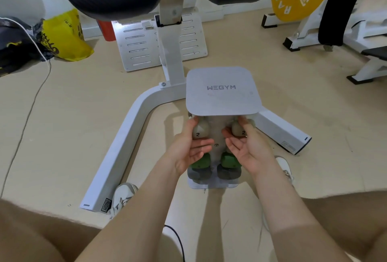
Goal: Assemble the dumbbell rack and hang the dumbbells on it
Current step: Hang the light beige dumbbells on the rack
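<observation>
The grey dumbbell rack (pixel 222 92) stands on the floor (pixel 314 104) between the person's feet, its flat WEGYM top facing up; under that top two beige dumbbells (pixel 200 130) marked 2 hang side by side, green dumbbells (pixel 229 160) below them and dark grey dumbbells (pixel 227 172) nearest the base. The left hand (pixel 189 149) cups the left beige dumbbell, grip spread with fingers loose; the right hand (pixel 248 146) cups the right one likewise, palm open, thumb touching its far end.
</observation>
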### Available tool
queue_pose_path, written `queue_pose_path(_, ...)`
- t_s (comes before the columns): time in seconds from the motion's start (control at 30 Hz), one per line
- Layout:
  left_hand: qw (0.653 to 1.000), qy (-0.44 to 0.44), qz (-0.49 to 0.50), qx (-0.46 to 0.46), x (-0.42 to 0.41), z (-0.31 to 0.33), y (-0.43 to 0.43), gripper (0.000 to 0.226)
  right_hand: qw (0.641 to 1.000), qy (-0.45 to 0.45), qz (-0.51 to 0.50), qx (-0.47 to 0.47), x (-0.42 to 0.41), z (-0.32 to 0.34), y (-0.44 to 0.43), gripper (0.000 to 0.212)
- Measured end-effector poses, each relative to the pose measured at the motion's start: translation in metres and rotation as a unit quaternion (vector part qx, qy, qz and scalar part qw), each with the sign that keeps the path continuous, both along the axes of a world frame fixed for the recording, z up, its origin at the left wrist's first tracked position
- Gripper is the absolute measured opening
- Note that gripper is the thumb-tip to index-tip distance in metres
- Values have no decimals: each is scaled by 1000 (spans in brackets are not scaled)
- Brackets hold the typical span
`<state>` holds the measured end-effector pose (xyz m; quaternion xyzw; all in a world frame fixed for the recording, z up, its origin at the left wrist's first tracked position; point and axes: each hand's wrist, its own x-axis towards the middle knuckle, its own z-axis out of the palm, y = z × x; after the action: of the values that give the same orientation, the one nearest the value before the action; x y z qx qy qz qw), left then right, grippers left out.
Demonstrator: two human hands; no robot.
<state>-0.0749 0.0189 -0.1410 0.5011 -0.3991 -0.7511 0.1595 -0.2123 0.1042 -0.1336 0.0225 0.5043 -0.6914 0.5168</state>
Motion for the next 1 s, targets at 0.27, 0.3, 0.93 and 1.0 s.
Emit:
queue_pose_path(0.27, 999, 2, -42, 16, 8, 1, -2, 77, 997, 40, 41, 49, 0, 1, 6, 43)
queue_pose_path(0.3, 999, 0, -48, 10, 11, -1, -3, 74, 994, 65, 41, 73, -1, 0, 8, 43)
queue_pose_path(0.93, 992, -77, 65, -78, 21, -55, 6, 44, 984, 75, -53, 154, -2, -58, 15, 41)
queue_pose_path(1.0, 994, -70, 67, -58, 19, -53, 6, 35, 986, 58, -48, 147, -3, -63, 16, 49)
